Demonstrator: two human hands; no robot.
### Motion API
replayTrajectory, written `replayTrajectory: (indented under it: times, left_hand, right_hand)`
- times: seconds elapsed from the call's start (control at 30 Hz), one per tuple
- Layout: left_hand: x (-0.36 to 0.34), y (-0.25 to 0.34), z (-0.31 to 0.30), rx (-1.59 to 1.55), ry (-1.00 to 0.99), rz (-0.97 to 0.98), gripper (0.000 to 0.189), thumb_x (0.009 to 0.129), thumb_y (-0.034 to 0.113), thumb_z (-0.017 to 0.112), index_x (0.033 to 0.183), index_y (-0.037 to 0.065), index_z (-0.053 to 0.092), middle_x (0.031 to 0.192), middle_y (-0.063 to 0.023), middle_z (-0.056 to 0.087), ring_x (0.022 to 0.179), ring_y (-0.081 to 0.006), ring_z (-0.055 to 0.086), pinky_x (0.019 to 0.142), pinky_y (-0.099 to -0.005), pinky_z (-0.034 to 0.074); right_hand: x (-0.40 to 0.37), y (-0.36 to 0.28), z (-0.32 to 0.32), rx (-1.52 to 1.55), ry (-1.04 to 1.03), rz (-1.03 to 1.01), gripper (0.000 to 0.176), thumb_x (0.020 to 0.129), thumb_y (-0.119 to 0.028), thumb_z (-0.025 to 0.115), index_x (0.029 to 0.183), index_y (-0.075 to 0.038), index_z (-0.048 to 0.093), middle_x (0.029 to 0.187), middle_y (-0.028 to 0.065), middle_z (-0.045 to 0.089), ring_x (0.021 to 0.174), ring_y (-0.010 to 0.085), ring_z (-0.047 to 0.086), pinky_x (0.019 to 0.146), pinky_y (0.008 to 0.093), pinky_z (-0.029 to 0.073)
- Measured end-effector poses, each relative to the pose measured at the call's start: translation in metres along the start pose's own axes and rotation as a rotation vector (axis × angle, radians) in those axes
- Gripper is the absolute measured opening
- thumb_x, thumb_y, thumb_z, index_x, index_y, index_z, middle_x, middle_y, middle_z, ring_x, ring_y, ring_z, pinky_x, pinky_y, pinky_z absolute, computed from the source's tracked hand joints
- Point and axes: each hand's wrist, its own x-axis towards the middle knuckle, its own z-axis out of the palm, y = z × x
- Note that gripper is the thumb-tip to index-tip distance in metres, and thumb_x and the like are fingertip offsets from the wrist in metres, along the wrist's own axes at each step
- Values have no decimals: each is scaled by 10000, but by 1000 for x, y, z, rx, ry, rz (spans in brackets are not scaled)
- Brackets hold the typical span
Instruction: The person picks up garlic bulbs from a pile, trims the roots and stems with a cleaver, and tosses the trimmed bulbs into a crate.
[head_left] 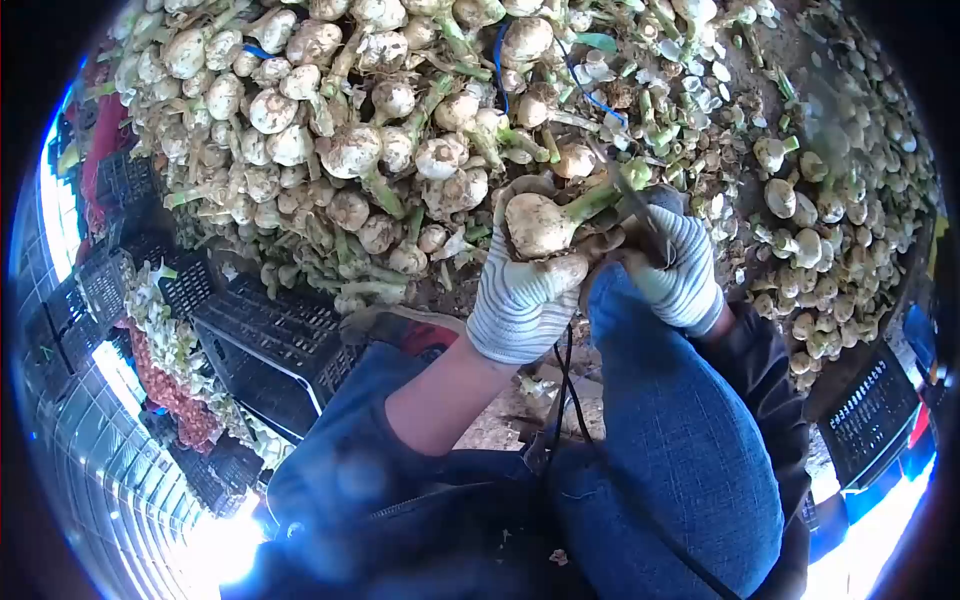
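My left hand (520, 295), in a striped white work glove, grips a dirty white garlic bulb (537, 224) with its green stalk (600, 195) pointing right. My right hand (680, 265), also gloved, is closed around a thin dark blade (630, 195) that lies against the stalk close to the bulb. Both hands meet just above my right knee in blue jeans (670, 430).
A big heap of garlic bulbs with stalks (330, 130) fills the ground ahead. Trimmed bulbs (820, 230) and cut stalk bits lie to the right. Black plastic crates (260, 340) stand at left, with red mesh sacks (170, 390) beyond. A dark cord (565, 390) hangs between my knees.
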Motion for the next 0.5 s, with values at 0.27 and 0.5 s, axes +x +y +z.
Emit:
replayTrajectory:
  times: [0.27,0.5]
  left_hand:
    - [5,3,-18,13,137,92,623,731,-52,690,1251,150,412,1188,-157,571,1005,-278,610,861,-405,538]
    - [15,-17,23,803,227,316,631,739,16,696,1283,83,382,1106,-133,545,815,-143,558,585,-260,513]
  right_hand:
    - [-74,74,-23,59,131,415,121,745,-20,576,850,0,633,699,36,610,646,93,537,606,260,449]
    - [-73,113,-15,326,354,594,137,792,4,589,922,-15,629,758,28,634,665,96,574,603,240,477]
